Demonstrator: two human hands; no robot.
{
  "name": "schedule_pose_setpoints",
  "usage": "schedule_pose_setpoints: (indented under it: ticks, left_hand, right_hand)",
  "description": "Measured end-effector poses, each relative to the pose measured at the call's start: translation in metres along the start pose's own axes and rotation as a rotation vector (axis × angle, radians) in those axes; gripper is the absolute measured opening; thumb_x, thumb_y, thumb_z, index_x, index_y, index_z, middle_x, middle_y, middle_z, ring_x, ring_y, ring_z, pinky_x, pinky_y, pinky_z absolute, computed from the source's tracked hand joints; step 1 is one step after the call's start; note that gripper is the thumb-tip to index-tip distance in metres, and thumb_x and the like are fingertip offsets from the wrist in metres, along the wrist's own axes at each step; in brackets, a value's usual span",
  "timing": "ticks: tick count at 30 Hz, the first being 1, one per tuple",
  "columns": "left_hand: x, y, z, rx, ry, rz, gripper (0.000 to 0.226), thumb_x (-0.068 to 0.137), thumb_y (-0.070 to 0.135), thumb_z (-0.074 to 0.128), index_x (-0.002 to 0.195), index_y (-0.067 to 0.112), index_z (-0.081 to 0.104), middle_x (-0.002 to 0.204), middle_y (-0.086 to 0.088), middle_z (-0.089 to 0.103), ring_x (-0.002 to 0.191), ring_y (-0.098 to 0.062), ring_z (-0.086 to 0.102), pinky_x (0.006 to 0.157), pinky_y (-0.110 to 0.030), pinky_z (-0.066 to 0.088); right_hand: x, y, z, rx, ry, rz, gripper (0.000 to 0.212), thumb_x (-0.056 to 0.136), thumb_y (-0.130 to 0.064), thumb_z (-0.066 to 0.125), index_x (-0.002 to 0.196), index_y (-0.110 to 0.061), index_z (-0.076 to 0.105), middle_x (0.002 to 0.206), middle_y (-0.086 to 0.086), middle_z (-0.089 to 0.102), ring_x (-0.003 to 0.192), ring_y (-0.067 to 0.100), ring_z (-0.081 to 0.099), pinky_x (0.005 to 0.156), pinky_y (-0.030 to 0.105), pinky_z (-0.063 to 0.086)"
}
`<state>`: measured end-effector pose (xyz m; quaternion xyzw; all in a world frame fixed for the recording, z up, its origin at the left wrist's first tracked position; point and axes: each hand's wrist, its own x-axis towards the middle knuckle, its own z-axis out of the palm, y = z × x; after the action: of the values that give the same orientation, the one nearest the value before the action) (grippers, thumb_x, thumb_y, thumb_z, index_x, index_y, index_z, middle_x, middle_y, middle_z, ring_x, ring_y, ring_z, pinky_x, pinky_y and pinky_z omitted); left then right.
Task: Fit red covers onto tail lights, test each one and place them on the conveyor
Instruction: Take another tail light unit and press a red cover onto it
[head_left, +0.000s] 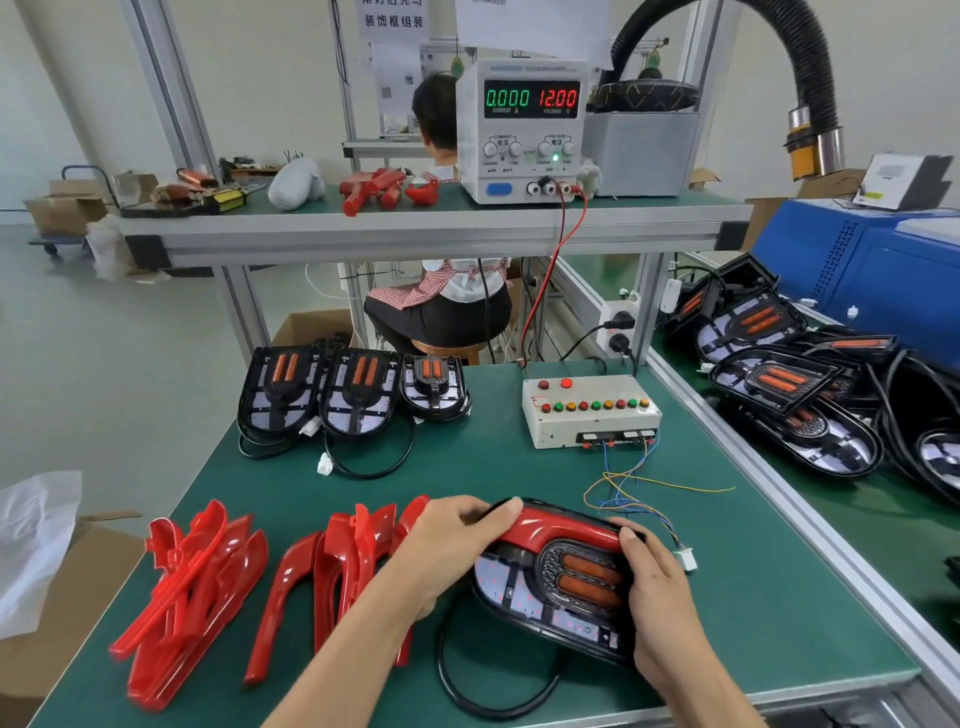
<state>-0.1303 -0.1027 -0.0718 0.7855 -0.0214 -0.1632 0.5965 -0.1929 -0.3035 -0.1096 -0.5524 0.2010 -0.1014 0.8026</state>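
Both hands grasp one black oval tail light (558, 587) lying flat on the green worktop (727, 597) near its front edge. The left hand (457, 540) curls over the lamp's ten o'clock corner, its thumb on the glossy red curved plastic cover (556, 530) that runs along the lamp's top edge. The right hand (652, 582) grips the three o'clock end, fingers wrapped around the rim. The cover looks seated or nearly so.

To finish this step well, I judge that even pressure along the whole red strip, working from one end to the other, should snap it flush without gaps, while the right hand steadies the housing.

The lamp's black cable (467, 686) loops toward six o'clock. At nine o'clock lie loose red covers (197, 587) in piles. At twelve o'clock sit three bare black tail lights (353, 395); at one o'clock, a cream test box with coloured buttons (589, 410), its thin wires ending in a white connector (687, 558) just beside the right hand. Finished-looking lamps crowd the conveyor (769, 467) at two o'clock.
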Motion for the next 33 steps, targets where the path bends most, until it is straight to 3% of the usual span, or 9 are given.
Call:
schedule_pose_setpoints:
  ticks: [4, 8, 10, 17, 24, 27, 29, 31, 33]
  left_hand:
    - [-0.007, -0.004, 0.011, -0.233, 0.004, -0.133, 0.042, 0.089, 0.053, 0.072, 0.097, 0.012, 0.074, 0.095, -0.009, 0.08, 0.09, -0.023, 0.077, 0.084, -0.042, 0.063]
    - [-0.007, -0.004, 0.016, -0.472, 0.06, -0.188, 0.037, 0.094, 0.034, 0.071, 0.117, 0.005, 0.069, 0.105, -0.013, 0.078, 0.095, -0.03, 0.076, 0.087, -0.041, 0.06]
    - [-0.006, -0.001, 0.019, -0.54, 0.113, -0.23, 0.049, 0.092, 0.029, 0.074, 0.131, 0.002, 0.06, 0.115, -0.017, 0.075, 0.107, -0.033, 0.071, 0.101, -0.047, 0.053]
    - [0.003, -0.003, 0.024, -0.576, 0.144, -0.228, 0.068, 0.088, 0.028, 0.078, 0.143, -0.001, 0.05, 0.13, -0.021, 0.067, 0.124, -0.041, 0.061, 0.112, -0.059, 0.042]
    - [0.004, -0.004, 0.019, -0.574, 0.149, -0.219, 0.061, 0.089, 0.028, 0.077, 0.138, 0.0, 0.055, 0.123, -0.019, 0.071, 0.119, -0.04, 0.064, 0.11, -0.058, 0.044]
    - [0.005, -0.002, 0.01, -0.552, 0.139, -0.197, 0.053, 0.088, 0.027, 0.078, 0.131, 0.0, 0.061, 0.122, -0.018, 0.071, 0.119, -0.039, 0.064, 0.111, -0.056, 0.044]
    - [0.003, 0.004, 0.007, -0.513, 0.116, -0.176, 0.031, 0.089, 0.026, 0.077, 0.111, 0.006, 0.067, 0.114, -0.013, 0.075, 0.114, -0.035, 0.067, 0.111, -0.055, 0.044]
    - [0.001, 0.01, 0.006, -0.476, 0.109, -0.167, 0.02, 0.088, 0.024, 0.078, 0.097, 0.013, 0.065, 0.109, -0.008, 0.076, 0.11, -0.028, 0.069, 0.109, -0.051, 0.046]
    - [-0.001, 0.014, 0.01, -0.452, 0.062, -0.136, 0.014, 0.089, 0.021, 0.077, 0.092, 0.01, 0.07, 0.098, -0.01, 0.078, 0.093, -0.026, 0.075, 0.092, -0.042, 0.058]
  right_hand:
    - [-0.004, 0.003, 0.005, 0.104, 0.059, 0.041, 0.018, 0.104, -0.018, 0.051, 0.103, -0.016, 0.069, 0.092, 0.016, 0.077, 0.079, 0.033, 0.076, 0.059, 0.043, 0.061]
    - [-0.015, 0.011, 0.013, 0.171, 0.075, 0.03, 0.019, 0.105, -0.018, 0.048, 0.107, -0.015, 0.066, 0.092, 0.016, 0.077, 0.076, 0.03, 0.076, 0.057, 0.039, 0.06]
    - [-0.02, 0.014, 0.016, 0.208, 0.088, 0.02, 0.02, 0.106, -0.018, 0.046, 0.108, -0.014, 0.065, 0.091, 0.017, 0.077, 0.075, 0.03, 0.076, 0.055, 0.038, 0.06]
    - [-0.021, 0.019, 0.016, 0.218, 0.146, 0.026, 0.019, 0.106, -0.02, 0.047, 0.106, -0.018, 0.066, 0.093, 0.017, 0.076, 0.077, 0.032, 0.076, 0.058, 0.04, 0.06]
    - [-0.02, 0.018, 0.014, 0.203, 0.085, 0.063, 0.018, 0.104, -0.015, 0.048, 0.102, -0.015, 0.066, 0.088, 0.016, 0.077, 0.073, 0.03, 0.076, 0.056, 0.038, 0.06]
    - [-0.016, 0.007, 0.002, 0.003, -0.061, 0.063, 0.027, 0.1, -0.008, 0.051, 0.087, -0.02, 0.072, 0.086, 0.013, 0.075, 0.07, 0.021, 0.071, 0.063, 0.034, 0.056]
    - [-0.01, -0.004, -0.008, -0.305, -0.155, -0.037, 0.026, 0.098, -0.012, 0.06, 0.083, -0.027, 0.074, 0.087, 0.003, 0.076, 0.073, 0.012, 0.07, 0.068, 0.024, 0.051]
    - [-0.003, -0.019, -0.009, -0.622, -0.249, -0.171, 0.014, 0.096, -0.028, 0.066, 0.089, -0.036, 0.074, 0.09, -0.01, 0.077, 0.082, 0.003, 0.071, 0.071, 0.014, 0.049]
    - [0.006, -0.036, 0.003, -0.849, -0.338, -0.289, 0.015, 0.096, -0.048, 0.062, 0.09, -0.039, 0.073, 0.09, -0.02, 0.074, 0.085, -0.004, 0.068, 0.076, 0.017, 0.049]
